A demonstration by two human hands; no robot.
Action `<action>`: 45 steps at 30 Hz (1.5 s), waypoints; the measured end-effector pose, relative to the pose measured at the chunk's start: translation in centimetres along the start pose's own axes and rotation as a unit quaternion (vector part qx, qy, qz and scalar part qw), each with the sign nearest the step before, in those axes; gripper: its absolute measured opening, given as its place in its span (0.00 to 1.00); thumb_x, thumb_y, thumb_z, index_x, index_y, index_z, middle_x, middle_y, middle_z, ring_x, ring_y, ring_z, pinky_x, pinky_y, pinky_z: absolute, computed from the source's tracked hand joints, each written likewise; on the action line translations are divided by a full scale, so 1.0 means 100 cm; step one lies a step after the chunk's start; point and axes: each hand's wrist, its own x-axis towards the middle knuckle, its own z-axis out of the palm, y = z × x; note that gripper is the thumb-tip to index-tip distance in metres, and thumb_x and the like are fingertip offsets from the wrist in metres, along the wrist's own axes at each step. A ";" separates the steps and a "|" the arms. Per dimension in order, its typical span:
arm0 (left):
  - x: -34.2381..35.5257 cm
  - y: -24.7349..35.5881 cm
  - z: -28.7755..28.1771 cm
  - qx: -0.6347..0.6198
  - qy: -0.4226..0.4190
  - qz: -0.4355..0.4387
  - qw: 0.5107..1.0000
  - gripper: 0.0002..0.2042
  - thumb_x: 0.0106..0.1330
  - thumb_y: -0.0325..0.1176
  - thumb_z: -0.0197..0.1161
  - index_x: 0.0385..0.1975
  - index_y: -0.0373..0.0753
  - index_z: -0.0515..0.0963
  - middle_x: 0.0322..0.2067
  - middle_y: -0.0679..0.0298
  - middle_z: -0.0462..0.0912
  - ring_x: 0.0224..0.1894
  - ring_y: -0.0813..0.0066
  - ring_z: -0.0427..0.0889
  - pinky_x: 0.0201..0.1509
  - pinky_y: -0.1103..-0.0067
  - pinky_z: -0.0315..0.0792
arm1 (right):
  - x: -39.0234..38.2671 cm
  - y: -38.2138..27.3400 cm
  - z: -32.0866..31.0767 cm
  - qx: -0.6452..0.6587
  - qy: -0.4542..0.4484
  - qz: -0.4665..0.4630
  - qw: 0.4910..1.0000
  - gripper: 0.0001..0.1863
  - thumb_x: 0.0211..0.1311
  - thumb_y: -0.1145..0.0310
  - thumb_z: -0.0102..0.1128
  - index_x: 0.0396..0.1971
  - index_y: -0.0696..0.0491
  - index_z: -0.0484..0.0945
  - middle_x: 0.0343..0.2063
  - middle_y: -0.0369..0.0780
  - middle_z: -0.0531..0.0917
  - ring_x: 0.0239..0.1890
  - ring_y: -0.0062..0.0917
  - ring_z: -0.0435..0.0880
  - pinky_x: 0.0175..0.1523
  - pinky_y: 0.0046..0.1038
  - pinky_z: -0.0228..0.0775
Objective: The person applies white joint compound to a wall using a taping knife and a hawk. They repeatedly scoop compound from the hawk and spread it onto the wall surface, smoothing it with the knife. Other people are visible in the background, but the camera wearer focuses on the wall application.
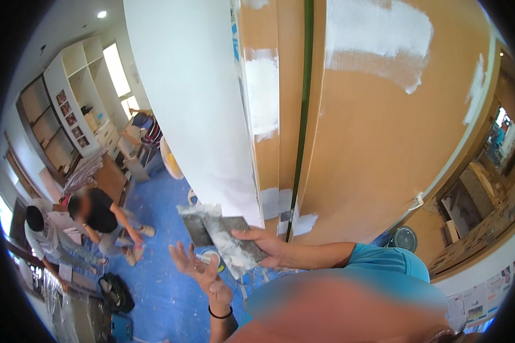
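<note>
Smeared plate (pixel 226 243) juts leftward from right grip (pixel 266 246); left grip (pixel 205 273) nearby.

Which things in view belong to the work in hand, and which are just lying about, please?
Apparently part of the work:
flat metal tool smeared with white paste, in the right hand
brown panel with white patches

Apparently just lying about:
black bag on the blue floor covering
blue case near the bag
</note>
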 end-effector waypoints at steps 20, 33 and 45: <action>0.019 -0.096 -0.093 -0.181 -0.093 -0.117 0.972 0.37 0.77 0.66 0.35 0.55 0.43 0.84 0.77 0.51 0.44 0.78 0.45 0.47 0.75 0.52 0.52 | 0.090 0.056 0.055 0.019 0.055 -0.107 0.993 0.18 0.72 0.64 0.62 0.55 0.57 0.77 0.45 0.42 0.87 0.43 0.29 0.89 0.49 0.34 0.85; 0.019 -0.129 -0.120 -0.122 -0.113 -0.053 0.985 0.28 0.80 0.56 0.40 0.55 0.45 0.84 0.74 0.43 0.46 0.77 0.41 0.49 0.75 0.52 0.51 | 0.104 0.069 0.068 -0.008 0.096 -0.154 0.983 0.19 0.73 0.62 0.61 0.56 0.57 0.77 0.47 0.41 0.87 0.45 0.29 0.89 0.51 0.34 0.83; 0.018 -0.169 -0.127 -0.169 0.027 -0.216 0.961 0.13 0.79 0.32 0.54 0.50 0.29 0.80 0.51 0.54 0.77 0.52 0.66 0.78 0.55 0.73 0.74 | 0.113 0.081 0.064 -0.085 0.119 -0.185 0.972 0.18 0.73 0.65 0.61 0.58 0.56 0.76 0.48 0.40 0.86 0.46 0.26 0.88 0.51 0.34 0.84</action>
